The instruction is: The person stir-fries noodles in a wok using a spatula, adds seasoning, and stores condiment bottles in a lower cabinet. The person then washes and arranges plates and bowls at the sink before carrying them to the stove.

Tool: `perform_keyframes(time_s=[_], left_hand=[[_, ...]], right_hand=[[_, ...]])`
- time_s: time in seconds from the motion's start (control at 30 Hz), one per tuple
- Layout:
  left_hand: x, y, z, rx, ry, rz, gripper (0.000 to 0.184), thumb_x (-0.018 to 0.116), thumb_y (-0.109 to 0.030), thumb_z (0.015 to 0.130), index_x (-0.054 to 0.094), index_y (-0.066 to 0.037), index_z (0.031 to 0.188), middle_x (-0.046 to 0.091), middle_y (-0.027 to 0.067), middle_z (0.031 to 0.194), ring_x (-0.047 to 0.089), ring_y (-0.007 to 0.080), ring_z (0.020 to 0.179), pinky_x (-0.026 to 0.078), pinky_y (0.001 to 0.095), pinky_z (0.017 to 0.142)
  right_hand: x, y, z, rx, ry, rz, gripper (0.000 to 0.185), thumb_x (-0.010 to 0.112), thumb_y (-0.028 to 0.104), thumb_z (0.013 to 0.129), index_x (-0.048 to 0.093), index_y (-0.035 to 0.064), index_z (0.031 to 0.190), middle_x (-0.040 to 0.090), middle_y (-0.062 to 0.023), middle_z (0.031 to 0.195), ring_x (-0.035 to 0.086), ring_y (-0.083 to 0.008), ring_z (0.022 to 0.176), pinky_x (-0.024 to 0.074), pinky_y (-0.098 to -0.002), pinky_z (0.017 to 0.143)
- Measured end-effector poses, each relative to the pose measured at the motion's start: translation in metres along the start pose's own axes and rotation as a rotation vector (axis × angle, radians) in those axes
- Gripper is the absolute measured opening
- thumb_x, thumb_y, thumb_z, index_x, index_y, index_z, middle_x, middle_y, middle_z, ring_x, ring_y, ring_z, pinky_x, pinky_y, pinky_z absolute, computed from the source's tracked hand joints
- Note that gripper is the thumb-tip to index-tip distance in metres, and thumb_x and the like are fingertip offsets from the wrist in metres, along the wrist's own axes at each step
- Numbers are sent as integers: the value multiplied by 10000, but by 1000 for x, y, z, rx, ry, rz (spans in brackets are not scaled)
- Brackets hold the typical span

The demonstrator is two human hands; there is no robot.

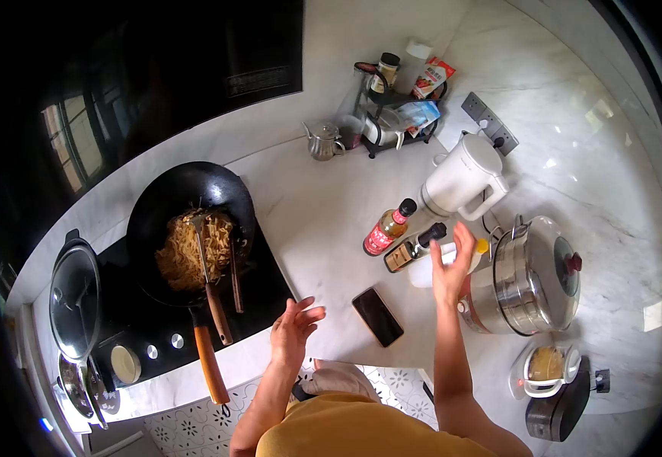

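My left hand [296, 327] hangs over the counter edge between the stove and a black phone [378, 316], fingers apart and nothing in them. Over the bottles at the right, my right hand [453, 263] is raised with thumb and fingers spread, holding nothing. Close to its fingertips is a dark sauce bottle [403, 256] with a black cap; a red-labelled bottle [381, 235] stands just left of it. A white bottle with a yellow cap [422, 272] is partly hidden behind my right hand. On the stove, a black wok [224, 185] holds noodles [194, 251], a spatula [216, 311] and chopsticks [236, 282].
A glass lid [75, 305] stands left of the wok, whose wooden handle [209, 365] juts over the front edge. To the right are a white kettle [460, 175], a steel steamer pot [517, 282] and a small cooker [548, 365]. A rack [399, 99] and teapot [323, 142] stand behind.
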State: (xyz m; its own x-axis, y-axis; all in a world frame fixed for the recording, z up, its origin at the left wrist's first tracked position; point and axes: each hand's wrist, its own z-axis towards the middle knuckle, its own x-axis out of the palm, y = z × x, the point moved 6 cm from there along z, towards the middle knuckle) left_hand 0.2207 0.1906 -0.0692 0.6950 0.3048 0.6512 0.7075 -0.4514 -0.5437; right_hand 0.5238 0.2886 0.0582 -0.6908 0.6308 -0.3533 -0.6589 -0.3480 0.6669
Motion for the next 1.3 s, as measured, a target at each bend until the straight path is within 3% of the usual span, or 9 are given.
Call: perform_keyframes(time_s=[0.1, 0.17, 0.27, 0.37, 0.57, 0.77, 1.03, 1.17, 1.3], left_hand=[[55, -11, 12, 310, 59, 387, 297, 610, -192, 903, 574, -55, 1164, 632, 95, 1100, 582, 176, 1068, 458, 289, 869], [102, -13, 28, 582, 169, 807, 425, 740, -118, 789, 575, -115, 1181, 413, 148, 1368, 427, 253, 1265, 421, 389, 975], [176, -4, 50, 875, 231, 1107, 692, 875, -325, 613, 576, -135, 1208, 115, 281, 1488, 127, 426, 1398, 293, 537, 1063], [228, 4, 81, 1106, 184, 1219, 762, 884, -397, 557, 578, -151, 1210, -6, 310, 1499, 98, 480, 1385, 253, 549, 1078], [255, 24, 128, 1149, -43, 1346, 695, 849, -504, 533, 648, -170, 1109, 29, 304, 1501, 105, 508, 1367, 197, 598, 1075], [265, 41, 131, 1167, -33, 1372, 458, 809, -313, 579, 690, -105, 969, 334, 162, 1369, 243, 371, 1346, 128, 582, 1107], [259, 43, 137, 1193, 30, 1346, 322, 778, -259, 591, 691, -52, 822, 452, 162, 1142, 411, 319, 1180, 200, 574, 1089], [242, 32, 132, 1315, 121, 1257, 335, 771, -236, 570, 686, -24, 814, 460, 173, 1109, 435, 369, 1104, 301, 538, 1029], [228, 6, 92, 1424, 171, 1080, 372, 791, -182, 505, 648, -2, 797, 466, 171, 1087, 463, 361, 1045, 393, 477, 877]], right_hand=[[20, -13, 18, 110, 17, 144, 610, 715, 67, 794, 408, 19, 1319, 448, -139, 1269, 441, -256, 1198, 352, -398, 1025], [5, 2, 19, 19, -42, 73, 573, 706, 70, 794, 428, 19, 1293, 449, -144, 1263, 438, -279, 1194, 350, -410, 1010], [-34, 10, 5, -120, -260, -224, 499, 664, 56, 794, 442, 11, 1239, 441, -180, 1224, 419, -324, 1171, 313, -436, 1009], [-59, -28, -2, 43, -345, -205, 515, 670, 57, 791, 435, 5, 1246, 432, -169, 1230, 412, -313, 1164, 312, -433, 1010], [-73, -66, -28, 372, -437, -93, 500, 685, 84, 821, 430, 11, 1245, 439, -121, 1225, 430, -220, 1142, 392, -350, 929], [-38, -98, -83, 597, -299, 321, 430, 636, 34, 841, 468, -11, 1234, 524, -84, 1064, 517, -180, 1002, 419, -297, 937], [-18, -108, -42, 656, -143, 752, 493, 577, -37, 792, 455, -49, 1270, 567, -157, 1194, 534, -230, 1117, 365, -341, 1023], [-26, -127, -41, 770, -185, 407, 317, 684, 93, 756, 575, -24, 1030, 564, -153, 1165, 531, -245, 1058, 384, -379, 988], [-30, -124, -42, 739, -288, 544, 336, 667, 92, 744, 558, -35, 1035, 570, -128, 1124, 544, -228, 1015, 425, -375, 933]])
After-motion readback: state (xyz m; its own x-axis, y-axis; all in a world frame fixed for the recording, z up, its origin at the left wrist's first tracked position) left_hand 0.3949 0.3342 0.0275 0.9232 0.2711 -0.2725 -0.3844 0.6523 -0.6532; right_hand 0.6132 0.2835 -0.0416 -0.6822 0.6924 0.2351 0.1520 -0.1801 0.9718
